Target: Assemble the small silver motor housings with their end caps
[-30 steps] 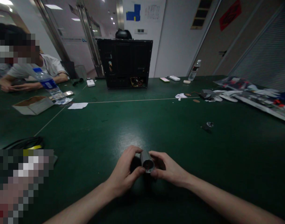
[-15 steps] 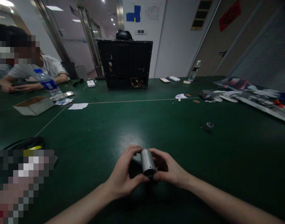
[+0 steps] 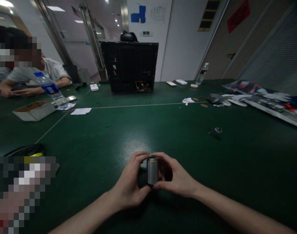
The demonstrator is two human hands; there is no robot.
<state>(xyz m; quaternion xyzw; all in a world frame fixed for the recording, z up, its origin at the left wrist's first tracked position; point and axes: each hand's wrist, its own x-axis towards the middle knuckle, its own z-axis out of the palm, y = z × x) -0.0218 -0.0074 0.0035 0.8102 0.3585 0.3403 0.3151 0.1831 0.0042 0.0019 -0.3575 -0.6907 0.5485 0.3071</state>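
A silver metal cylinder (image 3: 152, 171) with a narrow gold-toned band near its top stands nearly upright between my two hands, above the near part of the green table (image 3: 109, 130). My left hand (image 3: 131, 182) grips it from the left, fingers at the top end and thumb at the bottom. From the other side my right hand (image 3: 179, 177) closes on it in the same way, its thumb by the lower end. Fingers cover both ends in part. Farther off to the right lies a small dark part with a shiny round end (image 3: 216, 131).
A black panel unit with exposed wires (image 3: 132, 68) stands at the back. To the left are a paper box (image 3: 35, 113), a water bottle (image 3: 51, 89), a black cable coil (image 3: 24, 149) and a seated person (image 3: 53, 70). A cluttered tray (image 3: 277, 112) is at the right.
The metal cylinder has turned from a tilt with its dark lower end showing to nearly upright, with the banded top in view. Both hands have shifted slightly around it.
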